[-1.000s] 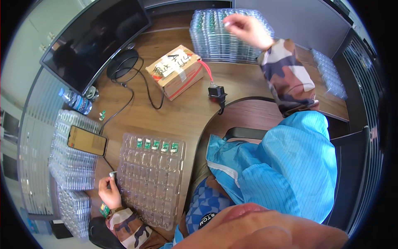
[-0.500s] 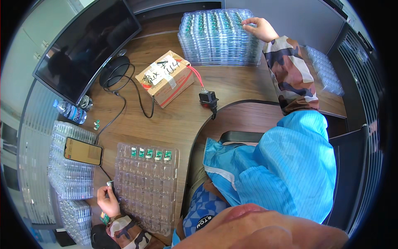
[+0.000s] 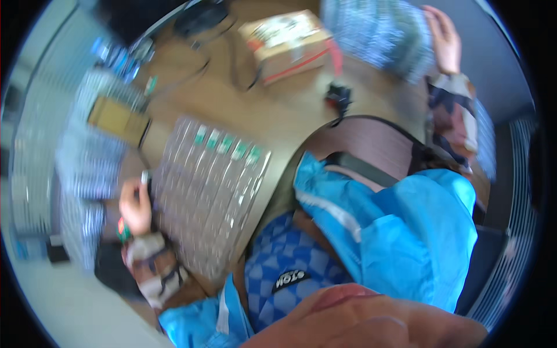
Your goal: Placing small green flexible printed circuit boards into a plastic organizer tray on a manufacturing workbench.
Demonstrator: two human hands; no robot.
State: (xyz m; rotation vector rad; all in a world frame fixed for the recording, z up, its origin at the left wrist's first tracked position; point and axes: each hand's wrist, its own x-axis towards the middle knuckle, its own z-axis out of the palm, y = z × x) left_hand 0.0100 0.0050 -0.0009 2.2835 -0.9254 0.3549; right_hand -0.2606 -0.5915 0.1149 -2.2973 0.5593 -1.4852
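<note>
My left hand (image 3: pixel 137 206) is at the left edge of a clear plastic tray (image 3: pixel 200 200). Its fingers are closed on a small cable plug (image 3: pixel 145 176) with a pale tip. The tray has rows of pockets, and several small green modules (image 3: pixel 225 144) sit in its far row. At the far right, my right hand (image 3: pixel 445 40) is beside a tall stack of clear trays (image 3: pixel 380 35). Its fingers look stretched out along the stack's side; blur softens them, and I see nothing in them.
A phone (image 3: pixel 119 120) rests on stacked clear trays (image 3: pixel 87 156) at the left. A cardboard box (image 3: pixel 288 46) with red wires stands at the back, a black switch block (image 3: pixel 338 97) nearby. Behind the phone is a water bottle (image 3: pixel 116 58). More trays (image 3: pixel 486 139) lie far right.
The whole view has swung and blurred. My right hand has shifted from the stack's top to its right side, fingers straighter. My left hand still holds the cable plug beside the tray.
</note>
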